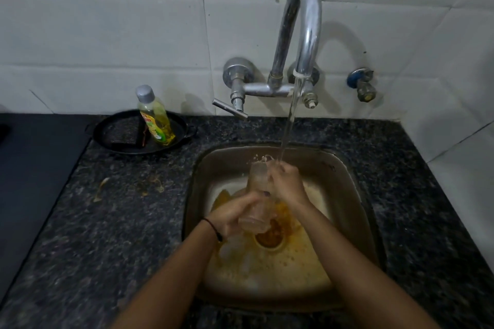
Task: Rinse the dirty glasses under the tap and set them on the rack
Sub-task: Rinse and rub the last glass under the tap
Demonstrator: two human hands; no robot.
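A clear drinking glass point(256, 195) is held tilted over the steel sink point(355, 189), its mouth up near the water stream. My left hand point(235, 215) grips the glass around its base. My right hand point(287, 181) wraps the upper part near the rim, fingers at the mouth. Water runs from the curved chrome tap point(304, 27) and splashes at the rim of the glass and over my right hand. No rack is in view.
The sink floor holds orange-yellow residue around the drain point(270, 239). A bottle of yellow dish liquid point(155, 115) stands in a black pan point(112, 133) on the dark granite counter point(107, 222). A dark stove surface point(34, 157) lies at the left. A small valve point(362, 85) sticks out of the tiled wall.
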